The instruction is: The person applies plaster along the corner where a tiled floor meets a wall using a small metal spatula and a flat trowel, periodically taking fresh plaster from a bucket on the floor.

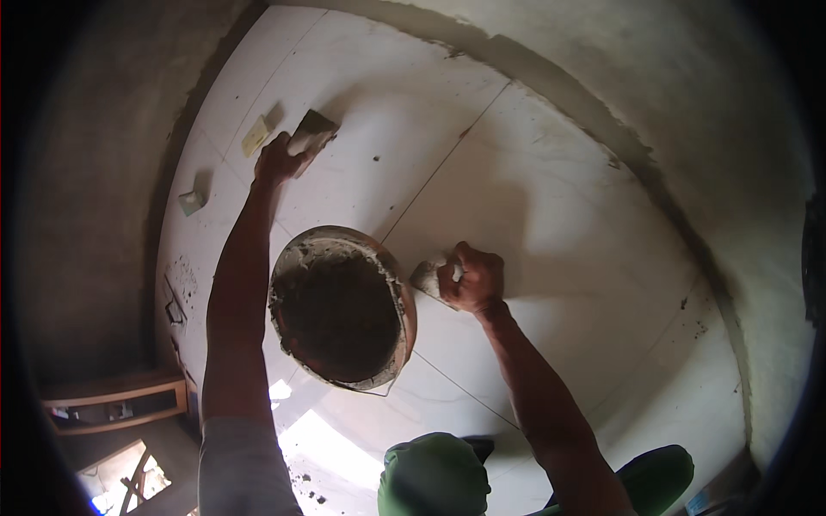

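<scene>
My left hand (277, 162) is stretched far forward at the upper left, closed on a dark, flat rectangular block (314, 127) held low over the pale tiled floor. Its exact kind is unclear. Nearer to me, my right hand (473, 277) makes a fist round the handle of a trowel, whose mortar-smeared blade (427, 277) points left toward the bucket. Between my arms stands a round bucket (407, 314) with a crusted rim and a wire handle. Dark wet mortar (337, 314) fills part of it.
A pale yellow block (256, 136) and a small greenish block (191, 203) sit left of my left hand. Grey walls surround the large white tiles (594, 249). At lower left is a wooden shelf (116, 406). My green-clad knees (434, 473) show at the bottom.
</scene>
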Available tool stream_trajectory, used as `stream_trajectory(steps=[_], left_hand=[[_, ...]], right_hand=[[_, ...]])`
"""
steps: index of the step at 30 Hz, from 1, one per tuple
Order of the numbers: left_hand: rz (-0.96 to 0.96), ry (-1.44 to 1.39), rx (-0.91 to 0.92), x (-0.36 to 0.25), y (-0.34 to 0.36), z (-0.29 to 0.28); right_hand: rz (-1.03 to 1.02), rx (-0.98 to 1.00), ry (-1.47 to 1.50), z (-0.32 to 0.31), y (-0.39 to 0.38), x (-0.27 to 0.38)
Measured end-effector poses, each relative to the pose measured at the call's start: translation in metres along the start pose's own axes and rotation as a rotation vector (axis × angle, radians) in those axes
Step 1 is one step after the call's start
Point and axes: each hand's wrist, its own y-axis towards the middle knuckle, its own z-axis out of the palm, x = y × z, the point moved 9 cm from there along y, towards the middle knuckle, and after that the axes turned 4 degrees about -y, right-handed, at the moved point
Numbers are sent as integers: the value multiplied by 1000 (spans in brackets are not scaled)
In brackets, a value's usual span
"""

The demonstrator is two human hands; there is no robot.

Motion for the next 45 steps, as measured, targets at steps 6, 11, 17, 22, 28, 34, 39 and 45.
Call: stream_trajectory(steps=[6, 11, 17, 22, 28, 34, 39, 45], left_hand=[[152, -114, -128, -16, -58, -71], [191, -389, -209, -65, -153, -176], [509, -956, -91, -144, -364, -183], [6, -1889, 520, -191, -518, -17], [-296, -2345, 1135, -258, -590, 89], [-89, -2371, 1047, -291, -578, 60], [-34, -2449, 1103, -265, -569, 75], [-139, -2346, 947, -263, -595, 65]], right_hand=[[3, -11, -28, -2, -3, 4], [43, -39, -91, 5, -8, -1], [493, -148, 311, -46, -52, -92], [631, -138, 1130, -132, -186, -86], [698, -222, 1173, -249, -229, 18], [491, -2, 1024, -275, -178, 145], [394, 426, 481, -257, -146, 191], [290, 772, -220, -245, -151, 227]])
